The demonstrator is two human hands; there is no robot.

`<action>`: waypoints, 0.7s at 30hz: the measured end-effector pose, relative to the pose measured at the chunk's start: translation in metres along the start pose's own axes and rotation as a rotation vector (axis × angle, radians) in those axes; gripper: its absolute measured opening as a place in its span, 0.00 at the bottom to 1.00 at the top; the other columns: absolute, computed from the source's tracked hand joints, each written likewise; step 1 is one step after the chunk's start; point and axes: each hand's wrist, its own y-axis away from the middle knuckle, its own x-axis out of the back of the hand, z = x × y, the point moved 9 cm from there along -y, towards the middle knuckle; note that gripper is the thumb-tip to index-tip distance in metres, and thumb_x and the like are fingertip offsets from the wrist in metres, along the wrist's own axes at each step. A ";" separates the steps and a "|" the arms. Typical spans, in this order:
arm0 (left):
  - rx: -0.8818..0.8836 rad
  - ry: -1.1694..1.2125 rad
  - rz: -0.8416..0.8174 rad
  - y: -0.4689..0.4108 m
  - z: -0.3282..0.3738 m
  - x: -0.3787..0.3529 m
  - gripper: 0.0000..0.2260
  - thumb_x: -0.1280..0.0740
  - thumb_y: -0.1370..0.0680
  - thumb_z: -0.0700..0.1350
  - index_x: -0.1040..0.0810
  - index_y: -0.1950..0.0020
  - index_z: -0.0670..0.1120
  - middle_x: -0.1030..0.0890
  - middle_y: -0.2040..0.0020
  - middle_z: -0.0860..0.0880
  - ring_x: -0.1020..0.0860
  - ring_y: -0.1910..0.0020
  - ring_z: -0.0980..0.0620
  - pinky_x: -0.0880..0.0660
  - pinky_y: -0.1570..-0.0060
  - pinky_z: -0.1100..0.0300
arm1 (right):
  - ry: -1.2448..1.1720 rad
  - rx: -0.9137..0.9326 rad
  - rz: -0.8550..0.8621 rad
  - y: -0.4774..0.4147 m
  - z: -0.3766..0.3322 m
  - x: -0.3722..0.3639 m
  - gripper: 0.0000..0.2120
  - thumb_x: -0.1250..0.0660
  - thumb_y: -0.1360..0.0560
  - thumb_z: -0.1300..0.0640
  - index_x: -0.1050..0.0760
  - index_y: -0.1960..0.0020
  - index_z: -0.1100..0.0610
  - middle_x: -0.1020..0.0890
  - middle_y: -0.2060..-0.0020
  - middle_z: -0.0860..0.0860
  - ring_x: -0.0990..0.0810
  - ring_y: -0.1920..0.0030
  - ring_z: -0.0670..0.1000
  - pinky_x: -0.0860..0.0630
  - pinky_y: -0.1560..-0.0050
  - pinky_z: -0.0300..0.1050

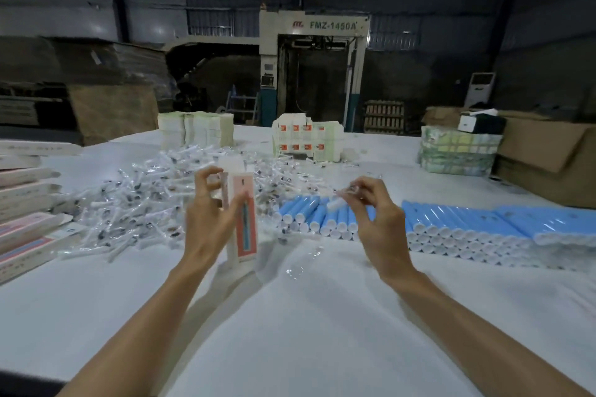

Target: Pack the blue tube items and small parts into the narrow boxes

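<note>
My left hand grips a narrow white and salmon box, held upright with its base on the white table and its top flap open. My right hand pinches a small clear-wrapped part between thumb and fingers, to the right of the box top. Behind the box lies a big heap of the same wrapped small parts. Rows of blue tubes with white caps are stacked on the table under and to the right of my right hand.
Filled narrow boxes are stacked at the left table edge. Bundles of flat cartons and a wrapped bundle stand at the back. Brown cardboard boxes sit at the right. A scrap of clear wrap lies mid-table.
</note>
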 end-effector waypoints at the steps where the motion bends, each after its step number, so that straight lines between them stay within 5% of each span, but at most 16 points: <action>1: 0.008 0.032 -0.045 0.003 0.009 -0.015 0.25 0.24 0.20 0.49 0.34 0.30 0.52 0.19 0.39 0.48 0.15 0.57 0.59 0.20 0.68 0.67 | -0.049 -0.070 0.054 0.007 0.007 0.021 0.05 0.31 0.18 0.51 0.26 0.44 0.44 0.14 0.50 0.47 0.15 0.45 0.50 0.22 0.45 0.37; 6: 0.049 0.207 -0.260 0.022 0.067 -0.099 0.24 0.22 0.23 0.50 0.31 0.33 0.57 0.18 0.45 0.60 0.15 0.56 0.67 0.21 0.68 0.69 | -0.181 -0.253 0.365 0.007 0.029 0.093 0.02 0.35 0.15 0.59 0.27 0.45 0.54 0.14 0.53 0.53 0.16 0.55 0.52 0.18 0.50 0.50; 9: 0.044 0.263 -0.362 0.042 0.092 -0.141 0.25 0.20 0.24 0.51 0.31 0.34 0.58 0.16 0.43 0.59 0.14 0.54 0.63 0.20 0.65 0.68 | -0.246 -0.286 0.461 -0.005 0.031 0.109 0.03 0.35 0.15 0.59 0.26 0.44 0.59 0.15 0.53 0.56 0.17 0.56 0.52 0.19 0.52 0.50; 15: 0.072 0.350 -0.423 0.082 0.093 -0.172 0.25 0.21 0.23 0.54 0.31 0.33 0.62 0.16 0.39 0.55 0.14 0.52 0.59 0.19 0.61 0.66 | -0.291 -0.223 0.374 -0.016 0.011 0.114 0.09 0.30 0.17 0.53 0.25 0.39 0.52 0.12 0.54 0.53 0.16 0.54 0.49 0.21 0.51 0.40; 18: 0.034 0.350 -0.411 0.087 0.099 -0.170 0.26 0.20 0.24 0.53 0.31 0.33 0.61 0.16 0.41 0.60 0.14 0.51 0.58 0.18 0.58 0.64 | -0.241 -0.136 0.301 -0.024 -0.011 0.105 0.16 0.29 0.18 0.54 0.30 0.34 0.52 0.12 0.54 0.54 0.15 0.51 0.53 0.20 0.46 0.43; 21: 0.021 0.357 -0.418 0.088 0.101 -0.171 0.26 0.20 0.24 0.51 0.31 0.34 0.64 0.17 0.43 0.67 0.15 0.49 0.57 0.18 0.55 0.63 | -0.182 -0.068 0.230 -0.037 -0.028 0.089 0.11 0.30 0.18 0.56 0.28 0.38 0.54 0.12 0.55 0.52 0.14 0.50 0.54 0.19 0.44 0.51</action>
